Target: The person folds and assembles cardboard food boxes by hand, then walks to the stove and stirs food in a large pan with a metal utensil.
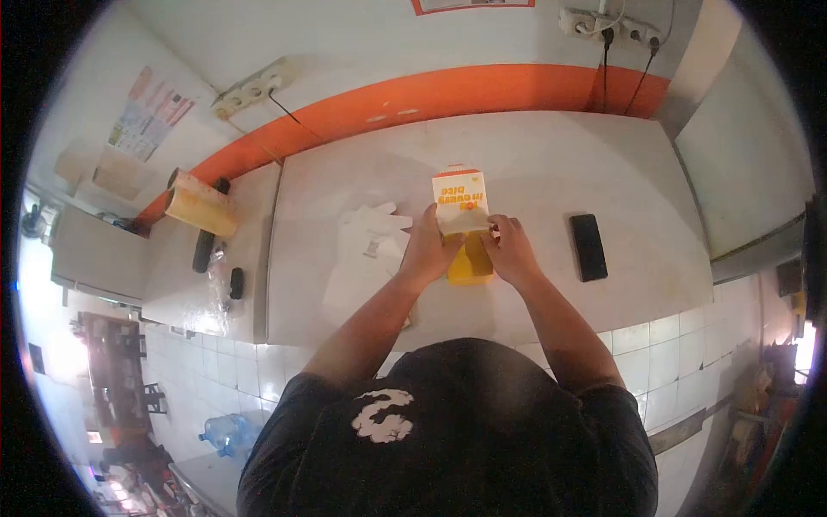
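Observation:
A white and yellow food carton with orange lettering lies on the table in front of me, its printed top end pointing away. My left hand grips its left side, with the thumb across the yellow part. On the opposite edge, my right hand has its fingers bent against the carton near the fold between white and yellow. Left of the carton, partly behind my left forearm, lie flat white cartons or bags with a small dark printed mark.
A black phone lies on the white table to the right. On the left side surface are a yellowish roll, dark items and clear plastic wrap. Power strips hang on the wall; a blue water bottle is lower left.

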Demonstrator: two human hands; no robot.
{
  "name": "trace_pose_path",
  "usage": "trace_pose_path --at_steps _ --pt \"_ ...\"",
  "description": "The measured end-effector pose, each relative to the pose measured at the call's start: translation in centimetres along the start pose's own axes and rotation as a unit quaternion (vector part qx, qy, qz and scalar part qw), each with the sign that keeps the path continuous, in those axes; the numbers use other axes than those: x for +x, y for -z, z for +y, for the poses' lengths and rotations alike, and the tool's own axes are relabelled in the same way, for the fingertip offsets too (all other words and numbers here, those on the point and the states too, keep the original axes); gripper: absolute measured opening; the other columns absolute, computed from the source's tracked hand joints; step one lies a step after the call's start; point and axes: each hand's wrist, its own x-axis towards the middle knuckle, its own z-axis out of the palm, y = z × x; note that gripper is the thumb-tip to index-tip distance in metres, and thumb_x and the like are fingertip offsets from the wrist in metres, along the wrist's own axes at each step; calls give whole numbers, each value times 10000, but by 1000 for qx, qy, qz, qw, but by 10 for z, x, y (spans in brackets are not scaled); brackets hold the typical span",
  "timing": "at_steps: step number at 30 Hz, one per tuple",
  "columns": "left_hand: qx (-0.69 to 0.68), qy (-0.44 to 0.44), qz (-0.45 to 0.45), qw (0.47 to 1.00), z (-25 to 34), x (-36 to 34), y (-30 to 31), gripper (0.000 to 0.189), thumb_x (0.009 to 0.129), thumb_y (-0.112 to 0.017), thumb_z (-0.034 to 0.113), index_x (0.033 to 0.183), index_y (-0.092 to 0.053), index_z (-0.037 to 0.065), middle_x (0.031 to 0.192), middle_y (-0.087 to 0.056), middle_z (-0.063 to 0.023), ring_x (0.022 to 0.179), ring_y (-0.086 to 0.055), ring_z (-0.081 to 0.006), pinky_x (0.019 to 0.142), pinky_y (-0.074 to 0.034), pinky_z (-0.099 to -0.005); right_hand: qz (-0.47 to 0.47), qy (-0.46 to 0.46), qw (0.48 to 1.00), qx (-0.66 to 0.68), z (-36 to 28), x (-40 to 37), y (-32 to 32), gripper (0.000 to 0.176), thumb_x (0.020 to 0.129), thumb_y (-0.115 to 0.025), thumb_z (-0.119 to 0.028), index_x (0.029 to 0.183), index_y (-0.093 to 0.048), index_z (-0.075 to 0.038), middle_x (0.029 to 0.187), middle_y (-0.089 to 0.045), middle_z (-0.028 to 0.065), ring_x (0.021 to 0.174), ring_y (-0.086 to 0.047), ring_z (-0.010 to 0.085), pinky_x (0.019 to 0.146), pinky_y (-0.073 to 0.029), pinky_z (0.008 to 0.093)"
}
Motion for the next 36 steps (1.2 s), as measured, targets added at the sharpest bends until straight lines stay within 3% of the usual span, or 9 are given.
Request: trace_pose_path --at_steps 5,8,11,17,20,26,30,34,36 --pt "-2 127 -91 988 -44 31 -9 679 962 -717 204 1533 -407 7 1424 -535 -317 1364 -532 -475 1070 -490 -528 -116 -127 971 -164 -31 20 -1 301 1009 -623 -225 1277 -646 -91 1226 -664 205 1248 -604 399 988 -552 534" --pt "169 86 -44 981 -61 28 -25 707 967 -706 240 1582 -391 88 1539 -442 -320 1432 -467 -493 1094 -481 -542 -34 32 940 -338 -39 27 -16 314 1015 -617 -295 1276 -656 -126 1332 -641 144 1363 -546 346 1002 -547 545" --pt "202 86 -11 975 -70 26 -28 762 947 -722 272 1613 -371 156 1612 -377 -294 1503 -373 -490 1150 -442 -563 -142 65 949 -274 -52 37 -29 346 1006 -626 -362 1281 -657 -154 1412 -593 101 1400 -527 298 1031 -532 536" --pt "363 -183 -166 898 -60 55 20 738 956 -665 477 1587 -458 155 1715 -276 -194 1597 -224 -443 1253 -237 -685 -135 19 957 -254 -42 23 -40 456 984 -629 -452 1327 -642 -151 1484 -558 87 1461 -466 301 1120 -454 550" --pt "374 -182 -256 873 -67 89 21 640 937 -655 492 1483 -589 163 1718 -295 -116 1608 -247 -297 1257 -266 -634 -169 11 935 -311 -35 25 -43 500 985 -609 -467 1381 -629 -162 1514 -542 101 1455 -463 308 1133 -433 558" --pt "262 -179 -331 889 -57 103 15 695 910 -696 501 1509 -567 174 1744 -266 -115 1608 -249 -301 1296 -245 -567 -162 25 906 -390 -54 19 -40 621 951 -600 -551 1437 -611 -164 1538 -523 128 1437 -446 371 1106 -428 577" --pt "367 -273 -376 806 -85 133 -4 788 865 -803 465 1581 -501 331 1787 -170 -47 1615 -235 -323 1288 -310 -490 -52 -10 960 -274 -59 -53 -20 911 925 -672 -654 1599 -404 -104 1659 -352 249 1503 -370 436 1180 -376 580" --pt "405 -219 -385 800 -38 129 -3 647 901 -733 483 1496 -579 281 1575 -449 -92 1439 -454 -346 1191 -409 -502 -98 -27 956 -275 -44 -204 59 804 974 -664 -568 1589 -430 -106 1661 -364 217 1498 -384 412 1203 -362 569" --pt "414 -149 -367 820 -14 116 4 591 919 -698 492 1454 -618 255 1469 -589 -114 1352 -563 -357 1142 -458 -508 -104 -137 950 -260 -9 -306 93 710 966 -697 -522 1514 -531 -103 1543 -522 217 1442 -472 414 1176 -396 570"
